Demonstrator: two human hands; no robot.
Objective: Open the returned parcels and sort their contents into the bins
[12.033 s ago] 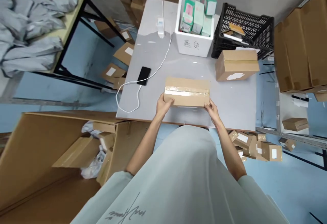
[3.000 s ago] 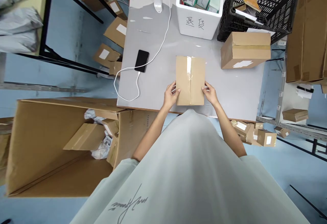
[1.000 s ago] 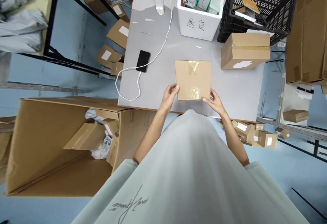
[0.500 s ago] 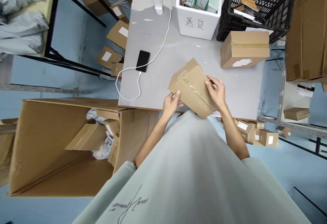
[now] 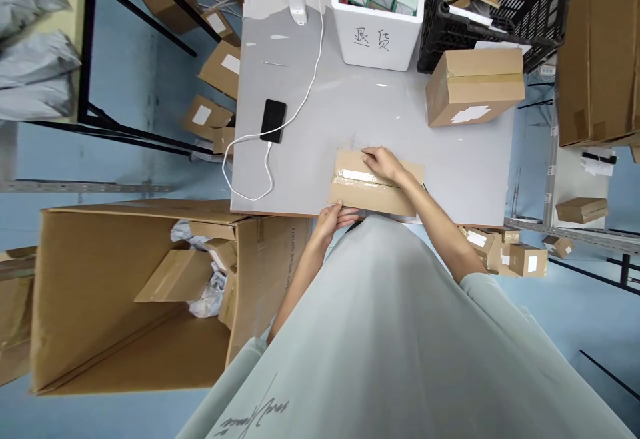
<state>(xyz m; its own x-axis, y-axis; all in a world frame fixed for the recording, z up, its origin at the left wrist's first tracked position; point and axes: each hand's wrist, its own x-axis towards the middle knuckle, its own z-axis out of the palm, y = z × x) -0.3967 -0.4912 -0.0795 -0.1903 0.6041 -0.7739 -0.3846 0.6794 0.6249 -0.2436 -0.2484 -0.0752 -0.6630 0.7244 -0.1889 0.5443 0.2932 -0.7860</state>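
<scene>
A small brown cardboard box [image 5: 370, 197] rests at the front edge of the grey table, with shiny clear tape along the seam of its upper face. My left hand [image 5: 331, 221] grips the near left corner, thumb against the edge and fingers stretched beneath it. Over the box's upper face lies my right hand [image 5: 384, 163], fingers curled together at the taped seam and the index finger pointing left. Whatever those fingers pinch, if anything, is hidden.
On the table [image 5: 310, 159] are a black phone [image 5: 273, 121] on a white cable, a white bin [image 5: 377, 42] of green boxes, a black crate [image 5: 540, 19] and another cardboard box [image 5: 480, 95]. A large open carton [image 5: 100, 279] stands at left on the floor.
The small box has come down from a tilted hold to lie level at the table edge. My right hand has moved from its right side onto its upper face; my left stays at its corner.
</scene>
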